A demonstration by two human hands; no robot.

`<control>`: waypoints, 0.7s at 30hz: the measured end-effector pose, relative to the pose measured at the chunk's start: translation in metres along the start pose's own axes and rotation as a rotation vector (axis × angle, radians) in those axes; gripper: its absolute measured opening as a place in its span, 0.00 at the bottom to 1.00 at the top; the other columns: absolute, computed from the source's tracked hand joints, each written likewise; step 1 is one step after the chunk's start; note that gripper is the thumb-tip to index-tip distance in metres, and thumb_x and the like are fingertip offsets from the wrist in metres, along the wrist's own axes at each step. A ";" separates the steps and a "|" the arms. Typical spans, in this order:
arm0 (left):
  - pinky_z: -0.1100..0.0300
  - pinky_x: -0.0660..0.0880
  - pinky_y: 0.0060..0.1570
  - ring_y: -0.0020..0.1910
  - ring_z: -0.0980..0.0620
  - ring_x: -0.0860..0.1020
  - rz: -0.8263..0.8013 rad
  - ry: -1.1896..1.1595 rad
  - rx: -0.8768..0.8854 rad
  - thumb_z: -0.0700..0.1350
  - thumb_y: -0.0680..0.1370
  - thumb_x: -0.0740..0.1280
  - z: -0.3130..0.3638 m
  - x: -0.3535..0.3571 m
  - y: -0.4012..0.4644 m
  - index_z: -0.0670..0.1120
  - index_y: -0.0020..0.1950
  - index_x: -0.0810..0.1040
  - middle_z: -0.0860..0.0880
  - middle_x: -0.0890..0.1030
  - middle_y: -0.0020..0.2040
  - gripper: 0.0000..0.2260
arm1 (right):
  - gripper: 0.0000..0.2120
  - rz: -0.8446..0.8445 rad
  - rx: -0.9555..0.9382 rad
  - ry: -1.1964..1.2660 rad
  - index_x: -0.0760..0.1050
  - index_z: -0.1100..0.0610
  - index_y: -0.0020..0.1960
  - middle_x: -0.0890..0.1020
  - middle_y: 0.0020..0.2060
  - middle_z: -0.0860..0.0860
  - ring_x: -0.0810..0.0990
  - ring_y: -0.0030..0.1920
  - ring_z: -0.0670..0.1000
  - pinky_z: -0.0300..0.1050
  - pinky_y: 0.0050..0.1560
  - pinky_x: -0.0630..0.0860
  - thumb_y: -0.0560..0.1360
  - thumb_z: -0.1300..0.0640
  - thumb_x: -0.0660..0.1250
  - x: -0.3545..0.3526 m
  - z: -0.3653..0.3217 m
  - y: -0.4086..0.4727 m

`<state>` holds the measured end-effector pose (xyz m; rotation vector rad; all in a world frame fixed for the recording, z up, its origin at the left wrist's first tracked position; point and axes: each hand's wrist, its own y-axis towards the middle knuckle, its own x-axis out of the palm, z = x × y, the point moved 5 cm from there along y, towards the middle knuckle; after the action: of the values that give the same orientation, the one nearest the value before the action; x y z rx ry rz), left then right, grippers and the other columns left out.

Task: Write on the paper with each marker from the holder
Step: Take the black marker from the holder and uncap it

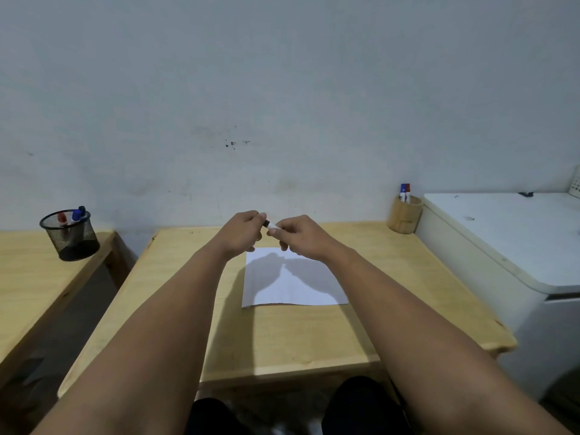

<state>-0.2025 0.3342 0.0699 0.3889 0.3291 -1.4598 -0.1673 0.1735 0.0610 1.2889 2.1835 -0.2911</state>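
Both hands are raised above the far end of a white paper [292,287] lying on the wooden table [282,334]. Between them is a marker [270,224] with a white body and a black cap. My left hand [243,230] pinches the black cap end. My right hand [296,235] grips the white body. Whether the cap is on or partly off cannot be told. A wooden holder [405,219] at the table's far right corner carries a blue-capped and a red-capped marker [405,193]. The paper shows only the hands' shadows, with no visible writing.
A black mesh cup [72,237] with red and blue markers stands on a second wooden table [28,277] at the left, across a gap. A white chest-like appliance [508,240] sits against the table's right side. A grey wall is behind. My knees are under the near edge.
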 end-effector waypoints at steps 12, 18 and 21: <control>0.48 0.79 0.51 0.43 0.46 0.76 0.118 0.280 -0.064 0.55 0.86 0.56 -0.044 -0.046 0.018 0.46 0.49 0.77 0.47 0.80 0.45 0.17 | 0.10 0.234 -0.004 -0.030 0.80 0.57 0.49 0.76 0.33 0.47 0.73 0.34 0.48 0.44 0.39 0.67 0.85 0.55 0.66 -0.010 0.037 0.021; 0.51 0.72 0.47 0.49 0.41 0.75 -0.047 1.015 -0.183 0.51 0.86 0.52 -0.084 -0.032 0.016 0.44 0.66 0.69 0.44 0.79 0.55 0.15 | 0.05 0.294 0.200 0.642 0.76 0.54 0.58 0.80 0.42 0.58 0.78 0.27 0.51 0.43 0.33 0.78 0.87 0.61 0.62 -0.009 0.047 0.032; 0.52 0.71 0.45 0.47 0.42 0.75 -0.065 1.077 -0.202 0.50 0.85 0.54 -0.092 -0.025 0.016 0.45 0.65 0.69 0.46 0.76 0.50 0.14 | 0.13 0.283 0.290 1.011 0.82 0.57 0.59 0.85 0.46 0.60 0.85 0.34 0.55 0.46 0.39 0.84 0.84 0.64 0.60 -0.012 0.049 0.035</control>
<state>-0.1868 0.3981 -0.0001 0.9876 1.3408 -1.1462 -0.1149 0.1596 0.0317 2.2246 2.7422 0.2352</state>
